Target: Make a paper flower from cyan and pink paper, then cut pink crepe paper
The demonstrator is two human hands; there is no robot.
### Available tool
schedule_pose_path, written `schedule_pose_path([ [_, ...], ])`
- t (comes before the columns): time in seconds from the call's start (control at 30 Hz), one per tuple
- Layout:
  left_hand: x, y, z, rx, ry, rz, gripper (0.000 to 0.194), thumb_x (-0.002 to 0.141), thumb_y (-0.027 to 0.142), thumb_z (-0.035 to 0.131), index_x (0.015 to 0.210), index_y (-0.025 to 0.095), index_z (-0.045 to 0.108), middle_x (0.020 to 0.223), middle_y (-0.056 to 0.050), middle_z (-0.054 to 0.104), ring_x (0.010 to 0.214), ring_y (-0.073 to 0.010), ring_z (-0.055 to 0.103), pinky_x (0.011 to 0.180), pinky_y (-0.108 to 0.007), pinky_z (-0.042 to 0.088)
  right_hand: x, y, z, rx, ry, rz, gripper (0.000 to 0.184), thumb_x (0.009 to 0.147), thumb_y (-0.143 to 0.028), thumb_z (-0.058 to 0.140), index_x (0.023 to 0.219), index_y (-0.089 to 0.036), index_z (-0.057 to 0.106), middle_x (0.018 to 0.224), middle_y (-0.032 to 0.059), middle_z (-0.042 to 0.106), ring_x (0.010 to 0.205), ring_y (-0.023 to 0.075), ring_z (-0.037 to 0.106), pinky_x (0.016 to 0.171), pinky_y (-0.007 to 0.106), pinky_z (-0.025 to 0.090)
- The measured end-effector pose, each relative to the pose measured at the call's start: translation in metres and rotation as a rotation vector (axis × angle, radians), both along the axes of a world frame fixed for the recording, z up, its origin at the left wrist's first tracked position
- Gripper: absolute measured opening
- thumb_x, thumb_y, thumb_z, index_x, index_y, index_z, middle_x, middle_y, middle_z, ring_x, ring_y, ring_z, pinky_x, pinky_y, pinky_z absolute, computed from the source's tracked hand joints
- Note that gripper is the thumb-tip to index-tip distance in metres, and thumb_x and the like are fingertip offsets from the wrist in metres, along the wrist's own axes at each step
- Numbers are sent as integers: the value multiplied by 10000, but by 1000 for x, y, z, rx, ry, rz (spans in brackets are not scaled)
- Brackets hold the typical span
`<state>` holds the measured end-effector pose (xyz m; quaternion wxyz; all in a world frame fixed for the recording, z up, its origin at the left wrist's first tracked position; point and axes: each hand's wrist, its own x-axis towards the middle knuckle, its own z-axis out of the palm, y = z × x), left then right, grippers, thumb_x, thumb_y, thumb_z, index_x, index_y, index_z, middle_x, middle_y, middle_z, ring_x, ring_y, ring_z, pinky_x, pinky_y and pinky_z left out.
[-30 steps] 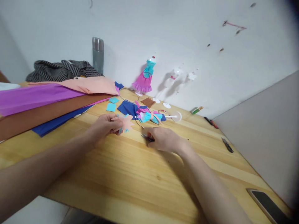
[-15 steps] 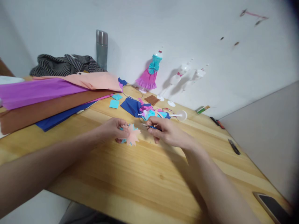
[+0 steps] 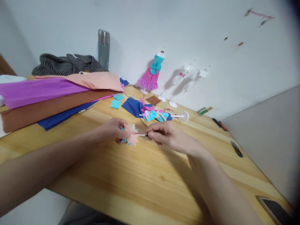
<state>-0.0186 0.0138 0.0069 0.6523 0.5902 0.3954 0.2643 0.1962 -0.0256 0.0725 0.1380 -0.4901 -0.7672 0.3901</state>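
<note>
My left hand (image 3: pixel 119 129) pinches a layered paper flower by its left edge. The paper flower (image 3: pixel 131 137) has pointed petals, peach on top and light blue showing underneath. In my right hand (image 3: pixel 158 134) is a small pair of scissors (image 3: pixel 142 134), its thin metal blades pointing left and reaching the flower's right side. My fingers hide most of the handles. Just beyond the hands lies a small mannequin (image 3: pixel 154 115) dressed in light blue, pink and dark blue paper, on its side with its round base to the right.
Crepe paper sheets (image 3: pixel 56 106) and a striped cloth (image 3: pixel 67 64) fill the back left, near a grey bottle (image 3: pixel 103 50). A dressed mannequin (image 3: pixel 152 70) and two bare white ones stand by the wall. A cutter (image 3: pixel 237 149) and a phone (image 3: pixel 276 207) lie at the right.
My right hand has turned the scissors and brought their blades left, onto the flower's edge. My left hand keeps its hold, and the view has shifted slightly.
</note>
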Motion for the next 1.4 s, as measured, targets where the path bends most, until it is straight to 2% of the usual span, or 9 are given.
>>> schedule_pose_path([
  [0.1, 1, 0, -2, 41, 152, -120, 96, 560, 192, 615, 639, 140, 606, 495, 8, 595, 399, -100, 493, 402, -192, 346, 0, 0, -4, 23, -3, -11, 217, 836, -342, 557, 760, -161, 650, 552, -33, 484, 494, 90, 410, 471, 232, 292],
  [0.27, 3, -2, -8, 136, 237, -55, 241, 554, 176, 598, 789, 159, 648, 510, 48, 576, 398, -115, 521, 390, -193, 371, 0, 3, -5, -12, 24, -45, 289, 819, -375, 574, 635, -158, 627, 482, -50, 405, 441, 74, 314, 445, 245, 221],
  [0.4, 3, 0, -7, 56, 140, -107, 123, 575, 202, 598, 684, 148, 612, 485, 33, 571, 402, -100, 501, 408, -192, 381, 0, 4, -3, -70, 86, -52, 355, 818, -448, 573, 599, -168, 572, 481, -61, 347, 454, 72, 267, 452, 253, 187],
  [0.53, 3, 0, -1, -43, 12, -45, 114, 544, 209, 643, 604, 143, 572, 502, 8, 590, 442, -100, 514, 440, -199, 392, -1, 3, 0, -63, 151, -78, 468, 817, -571, 537, 558, -192, 450, 516, -60, 294, 484, 80, 232, 466, 268, 158],
  [0.6, 4, -2, 3, -77, -85, 17, 137, 542, 202, 669, 609, 136, 570, 529, -7, 608, 468, -99, 523, 463, -203, 395, -2, 1, 3, -50, 183, -99, 449, 812, -587, 536, 610, -188, 489, 538, -56, 310, 497, 86, 247, 473, 267, 168],
  [0.73, 4, -6, 10, -135, -242, 115, 171, 542, 193, 720, 620, 124, 585, 573, -24, 622, 519, -107, 555, 533, -226, 431, -7, -6, 6, 8, 230, -99, 322, 809, -501, 576, 755, -185, 557, 599, -41, 386, 532, 96, 299, 490, 256, 218],
  [1.0, 0, -7, 10, -45, -331, 150, 149, 641, 224, 693, 590, 135, 585, 540, 6, 565, 525, -92, 512, 557, -229, 401, -18, -13, -5, 256, 39, -229, 162, 811, -335, 566, 752, -191, 521, 641, -13, 488, 580, 118, 406, 525, 262, 303],
  [1.2, 0, -10, 13, 11, -341, 195, 142, 667, 223, 684, 587, 135, 607, 552, 15, 560, 543, -81, 485, 569, -218, 392, -31, -16, -10, -55, 317, -324, 243, 775, -357, 627, 753, -215, 432, 576, -44, 557, 397, 86, 483, 418, 228, 355],
  [1.4, 0, -12, 19, 17, -344, 233, 128, 644, 248, 703, 680, 126, 689, 623, -11, 632, 563, -86, 505, 573, -214, 410, -37, -15, -17, -339, 602, -381, 350, 713, -393, 725, 796, -202, 443, 591, 10, 689, 443, 132, 632, 427, 207, 440],
])
